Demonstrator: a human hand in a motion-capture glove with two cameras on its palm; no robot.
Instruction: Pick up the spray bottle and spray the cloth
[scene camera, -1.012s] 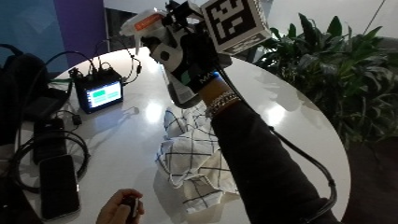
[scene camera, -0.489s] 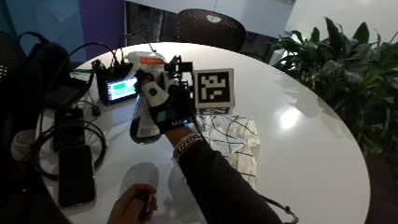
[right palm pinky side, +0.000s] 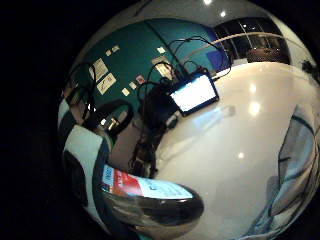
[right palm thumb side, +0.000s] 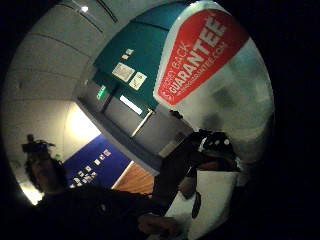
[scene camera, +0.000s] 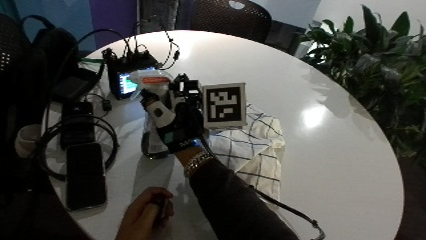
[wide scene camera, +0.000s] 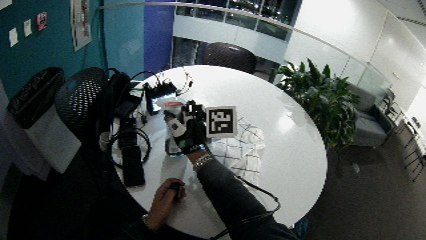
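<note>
Black phone (scene camera: 85, 175) lies at the table's left edge, next to coiled cables (scene camera: 63, 132); behind them a small lit monitor (scene camera: 130, 82) stands with wires running off it.

Just right of that: spray bottle (scene camera: 152, 117), orange-and-white head (scene camera: 152, 78) on top, base looks to be on or barely off the white table (scene camera: 333, 165), can't tell which. Gloved right hand (scene camera: 174, 122) is wrapped around the bottle body from the side, fingers curled on it. Trigger finger position isn't visible. Little finger side palm view shows the bottle label (right palm pinky side: 145, 189) tight against the palm, thumb side view shows the red label (right palm thumb side: 200, 47) filling the frame, so the hold looks solid.

Bottle contents: body looks translucent, liquid level can't be read.

Checked cloth (scene camera: 256, 150) lies crumpled on the table just right of the hand, partly under the forearm, apart from the bottle.

Bare left hand (scene camera: 145, 215) is near the table's front edge, well apart from the right, curled around a small dark object I can't identify.

Step, my read: bottle grasped, spray not yet done. Nozzle direction is hard to tell. Next move calls for lifting, turning the nozzle toward the cloth, getting a finger on the trigger and squeezing.
</note>
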